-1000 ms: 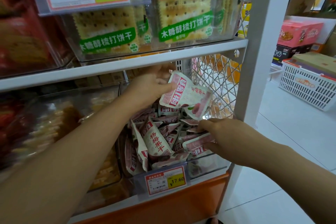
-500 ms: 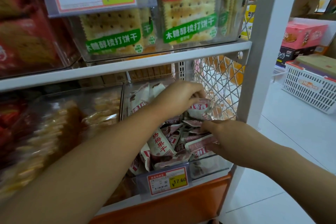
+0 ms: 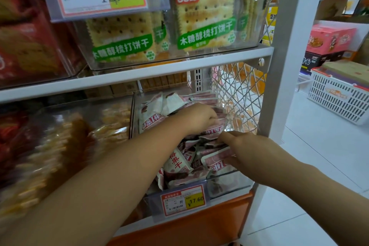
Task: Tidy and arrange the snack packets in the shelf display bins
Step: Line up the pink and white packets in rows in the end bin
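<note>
Loose snack packets (image 3: 177, 164) heaped in the clear display bin (image 3: 239, 182); likely light, soft, slippery (pinch a sealed edge). Left hand (image 3: 199, 119) curls round one at the back; right hand (image 3: 241, 146) grips another in front.

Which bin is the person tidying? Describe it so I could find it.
Find the white shelf post on the right. Just left of it, at the bottom, sits a clear bin of pink-and-white packets. Only its price tag reads 17.60.
</note>
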Available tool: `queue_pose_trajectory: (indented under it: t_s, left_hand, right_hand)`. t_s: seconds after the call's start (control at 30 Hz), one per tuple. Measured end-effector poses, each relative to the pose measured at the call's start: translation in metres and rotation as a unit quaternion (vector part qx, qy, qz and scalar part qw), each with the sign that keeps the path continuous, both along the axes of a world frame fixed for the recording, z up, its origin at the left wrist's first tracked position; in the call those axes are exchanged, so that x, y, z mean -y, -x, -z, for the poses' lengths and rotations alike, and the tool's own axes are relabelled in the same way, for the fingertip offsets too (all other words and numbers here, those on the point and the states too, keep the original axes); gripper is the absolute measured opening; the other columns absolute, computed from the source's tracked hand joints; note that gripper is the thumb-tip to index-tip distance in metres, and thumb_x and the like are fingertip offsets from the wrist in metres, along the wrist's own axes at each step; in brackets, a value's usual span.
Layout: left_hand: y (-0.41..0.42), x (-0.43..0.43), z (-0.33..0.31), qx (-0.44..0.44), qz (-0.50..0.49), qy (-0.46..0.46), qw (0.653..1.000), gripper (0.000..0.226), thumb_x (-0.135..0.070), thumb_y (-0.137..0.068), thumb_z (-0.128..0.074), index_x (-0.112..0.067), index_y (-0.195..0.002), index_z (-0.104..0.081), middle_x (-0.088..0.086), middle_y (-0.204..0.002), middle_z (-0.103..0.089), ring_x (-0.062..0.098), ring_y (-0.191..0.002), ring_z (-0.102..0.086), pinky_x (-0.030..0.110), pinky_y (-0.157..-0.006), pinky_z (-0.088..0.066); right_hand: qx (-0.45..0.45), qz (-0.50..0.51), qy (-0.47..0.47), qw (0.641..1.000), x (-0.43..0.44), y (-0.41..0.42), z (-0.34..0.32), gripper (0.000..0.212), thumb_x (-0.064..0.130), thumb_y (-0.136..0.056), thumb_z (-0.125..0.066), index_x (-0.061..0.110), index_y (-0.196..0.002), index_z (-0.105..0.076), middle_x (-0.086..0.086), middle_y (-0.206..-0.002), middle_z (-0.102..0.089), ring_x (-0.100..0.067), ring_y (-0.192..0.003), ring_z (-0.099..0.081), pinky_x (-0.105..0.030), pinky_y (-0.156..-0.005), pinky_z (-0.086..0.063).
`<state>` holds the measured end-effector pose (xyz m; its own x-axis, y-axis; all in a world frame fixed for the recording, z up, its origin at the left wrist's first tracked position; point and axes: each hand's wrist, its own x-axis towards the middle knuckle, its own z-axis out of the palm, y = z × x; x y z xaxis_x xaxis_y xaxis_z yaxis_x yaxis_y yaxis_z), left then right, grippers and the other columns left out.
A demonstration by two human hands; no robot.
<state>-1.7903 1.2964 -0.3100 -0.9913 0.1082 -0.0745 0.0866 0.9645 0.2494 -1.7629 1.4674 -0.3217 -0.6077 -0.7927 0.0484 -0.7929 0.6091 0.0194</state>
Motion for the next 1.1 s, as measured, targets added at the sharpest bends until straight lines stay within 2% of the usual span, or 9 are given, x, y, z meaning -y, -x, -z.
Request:
queue_pose_trajectory:
  t_s: [0.13,0.2,0.33,0.5,0.63,0.77,0.9,1.0,1.1]
  left_hand:
    - [0.003,-0.004,-0.002,0.036,-0.029,-0.02,0.999,0.038,-0.032,-0.098,-0.047,-0.001,-0.083,-0.063,0.0,-0.086,-0.06,0.024,-0.078,-0.051,0.032,-0.056,-0.031]
    - [0.004,0.002,0.001,0.051,-0.041,-0.068,0.996,0.042,-0.036,-0.097,-0.049,0.002,-0.09,-0.064,0.016,-0.079,-0.055,0.028,-0.077,-0.051,0.03,-0.061,-0.035]
    - [-0.013,0.01,-0.009,0.008,-0.042,-0.095,0.995,0.033,-0.035,-0.095,-0.051,-0.015,-0.119,-0.062,0.004,-0.122,-0.062,0.017,-0.107,-0.057,0.034,-0.095,-0.045]
    - [-0.062,0.01,-0.035,0.056,-0.047,-0.008,0.997,0.05,-0.045,-0.085,-0.063,-0.023,-0.129,-0.051,-0.003,-0.121,-0.059,0.012,-0.105,-0.055,0.027,-0.089,-0.046]
    - [-0.072,-0.012,-0.021,0.106,-0.042,0.034,0.993,0.06,-0.046,-0.082,-0.068,-0.016,-0.131,-0.05,0.002,-0.115,-0.06,0.018,-0.098,-0.057,0.029,-0.079,-0.047]
    - [-0.062,-0.024,-0.002,0.067,-0.064,-0.019,0.996,0.046,-0.036,-0.084,-0.068,-0.007,-0.119,-0.057,0.014,-0.106,-0.063,0.024,-0.088,-0.059,0.032,-0.071,-0.045]
    - [-0.061,-0.029,0.005,0.029,-0.095,-0.104,0.99,0.05,-0.03,-0.084,-0.069,-0.013,-0.129,-0.054,0.008,-0.119,-0.06,0.021,-0.095,-0.057,0.029,-0.077,-0.046]
    - [-0.06,-0.031,0.008,0.062,-0.125,-0.167,0.976,0.067,-0.027,-0.084,-0.07,-0.017,-0.142,-0.039,0.01,-0.125,-0.057,0.024,-0.094,-0.06,0.026,-0.077,-0.047]
    - [-0.062,-0.037,0.007,0.137,-0.14,-0.268,0.943,0.083,-0.014,-0.084,-0.07,-0.019,-0.149,-0.02,0.016,-0.131,-0.051,0.029,-0.096,-0.066,0.04,-0.086,-0.054]
  right_hand:
    - [-0.052,0.02,0.012,0.998,0.004,0.003,0.009,0.039,0.02,-0.091,-0.054,0.027,-0.125,-0.037,0.007,-0.119,-0.053,-0.019,-0.091,-0.063,-0.026,-0.067,-0.049]
    - [-0.075,0.028,0.012,0.997,0.007,0.004,0.012,0.045,0.017,-0.09,-0.055,0.025,-0.13,-0.035,0.006,-0.124,-0.05,-0.019,-0.1,-0.058,-0.026,-0.068,-0.046]
    - [-0.101,0.039,0.003,0.994,0.007,0.002,0.009,0.051,0.012,-0.089,-0.056,0.018,-0.136,-0.036,-0.001,-0.135,-0.041,-0.023,-0.121,-0.039,-0.031,-0.085,-0.047]
    - [-0.045,0.033,0.022,0.998,-0.001,0.0,-0.001,0.064,0.01,-0.086,-0.061,0.022,-0.141,-0.03,0.0,-0.146,-0.032,-0.024,-0.124,-0.044,-0.033,-0.096,-0.047]
    - [0.057,0.057,0.08,0.993,-0.013,-0.005,-0.02,0.049,0.019,-0.087,-0.063,0.028,-0.132,-0.046,0.003,-0.125,-0.056,-0.017,-0.106,-0.058,-0.031,-0.09,-0.05]
    - [0.107,0.092,0.101,0.985,-0.036,-0.008,-0.03,0.036,0.021,-0.087,-0.063,0.029,-0.121,-0.06,0.007,-0.113,-0.066,-0.006,-0.083,-0.056,-0.023,-0.085,-0.05]
    - [0.121,0.107,0.085,0.983,-0.044,-0.012,-0.03,0.037,0.026,-0.087,-0.063,0.031,-0.123,-0.058,0.008,-0.118,-0.064,-0.009,-0.092,-0.06,-0.023,-0.087,-0.048]
    - [0.091,0.102,0.061,0.989,-0.039,-0.014,-0.025,0.041,0.034,-0.089,-0.059,0.04,-0.129,-0.05,0.01,-0.118,-0.064,-0.01,-0.098,-0.062,-0.023,-0.085,-0.048]
    - [0.116,0.094,0.061,0.987,-0.036,-0.013,-0.019,0.049,0.03,-0.089,-0.06,0.039,-0.134,-0.045,0.007,-0.122,-0.062,-0.012,-0.1,-0.062,-0.021,-0.082,-0.048]
